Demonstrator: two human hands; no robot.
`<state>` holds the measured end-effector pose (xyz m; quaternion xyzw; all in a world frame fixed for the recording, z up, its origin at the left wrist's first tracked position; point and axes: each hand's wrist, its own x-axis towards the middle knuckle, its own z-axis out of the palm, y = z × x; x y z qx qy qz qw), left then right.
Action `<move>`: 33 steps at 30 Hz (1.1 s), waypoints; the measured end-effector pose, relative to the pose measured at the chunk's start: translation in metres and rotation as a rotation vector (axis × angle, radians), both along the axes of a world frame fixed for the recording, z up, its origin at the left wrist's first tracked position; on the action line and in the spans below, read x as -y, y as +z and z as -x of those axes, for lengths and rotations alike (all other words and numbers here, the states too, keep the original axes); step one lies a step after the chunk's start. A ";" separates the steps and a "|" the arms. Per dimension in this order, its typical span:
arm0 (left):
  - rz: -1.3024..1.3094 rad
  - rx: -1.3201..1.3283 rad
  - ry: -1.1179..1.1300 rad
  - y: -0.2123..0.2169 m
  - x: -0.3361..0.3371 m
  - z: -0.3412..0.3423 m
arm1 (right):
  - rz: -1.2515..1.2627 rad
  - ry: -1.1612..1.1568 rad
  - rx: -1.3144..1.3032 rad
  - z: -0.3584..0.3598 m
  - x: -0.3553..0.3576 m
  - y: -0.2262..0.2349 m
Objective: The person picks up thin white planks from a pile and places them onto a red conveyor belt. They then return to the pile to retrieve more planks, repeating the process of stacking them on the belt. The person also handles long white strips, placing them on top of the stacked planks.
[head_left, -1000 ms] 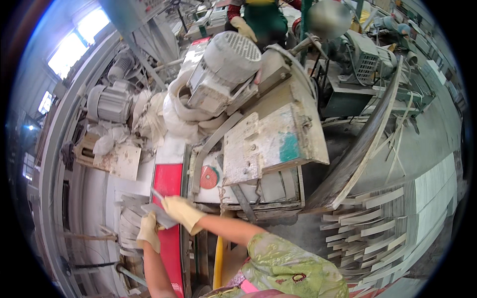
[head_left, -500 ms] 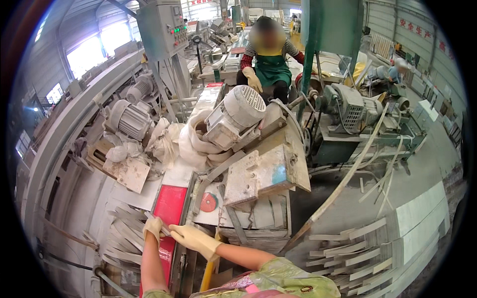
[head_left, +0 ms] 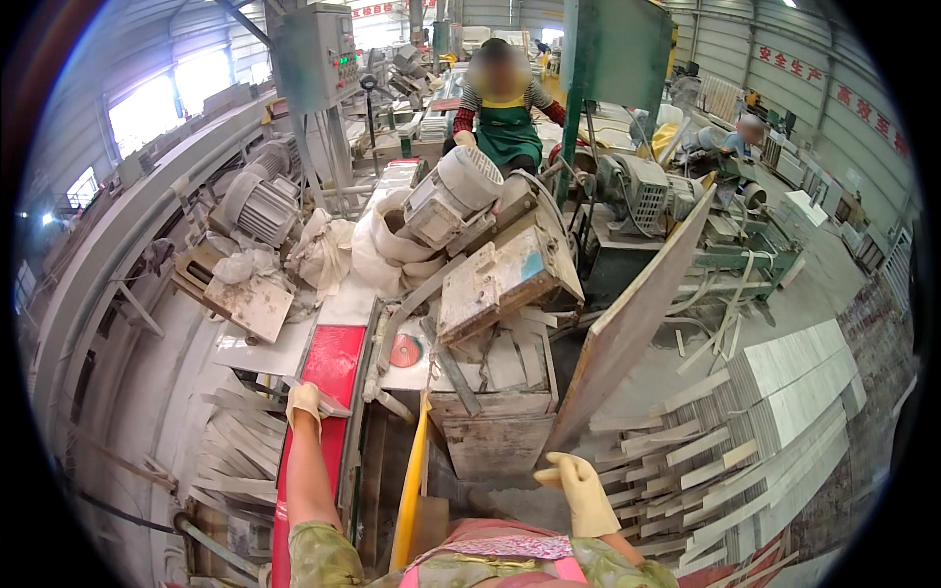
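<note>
My left hand (head_left: 305, 403), in a cream rubber glove, is closed on a pale flat strip (head_left: 334, 404) over the red belt (head_left: 333, 357). Much of the strip is hidden by the glove. Beside that hand lies a heap of loose pale strips (head_left: 240, 441). My right hand (head_left: 580, 490), gloved alike, is off to the right with nothing visible in it. Its thumb and a finger point left, apart from each other. Just right of it stand layered stacks of long pale slats (head_left: 706, 461), their ends jutting unevenly.
A dusty machine with a motor (head_left: 453, 196) and a heavy plate (head_left: 505, 279) stands ahead beside the belt. A tall board (head_left: 632, 328) leans right of it. A yellow bar (head_left: 412, 490) rises near my body. A co-worker in a green apron (head_left: 508, 132) sits beyond the motor.
My right hand has left the strip and swung right toward the slat stacks. My left hand, still on the strip, has moved slightly forward. The view has shifted, showing the leaning board's broad face.
</note>
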<state>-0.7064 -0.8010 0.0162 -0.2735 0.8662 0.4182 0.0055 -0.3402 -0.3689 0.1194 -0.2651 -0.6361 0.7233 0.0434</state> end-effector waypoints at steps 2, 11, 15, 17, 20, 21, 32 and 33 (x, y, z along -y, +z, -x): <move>-0.019 -0.053 -0.007 -0.002 0.005 -0.007 | 0.039 -0.097 -0.002 -0.025 -0.005 -0.008; -0.418 -0.256 -0.310 0.064 -0.041 -0.093 | 0.030 -0.121 -0.052 -0.068 -0.027 -0.010; -0.419 -0.078 -0.481 0.110 -0.135 -0.187 | 0.111 -0.049 -0.093 -0.070 -0.031 -0.018; -0.356 0.040 -0.646 0.128 -0.196 -0.228 | 0.163 -0.038 -0.109 -0.078 -0.038 -0.023; -0.541 0.154 -1.003 0.146 -0.277 -0.298 | 0.162 -0.034 -0.176 -0.104 -0.059 -0.032; -0.593 0.127 -1.161 0.149 -0.304 -0.320 | 0.184 -0.062 -0.212 -0.118 -0.069 -0.035; -0.028 0.294 -1.861 0.140 -0.561 -0.532 | 0.526 -0.419 -0.293 -0.331 -0.201 -0.080; -0.042 0.240 -1.859 0.137 -0.574 -0.549 | 0.526 -0.425 -0.310 -0.346 -0.210 -0.081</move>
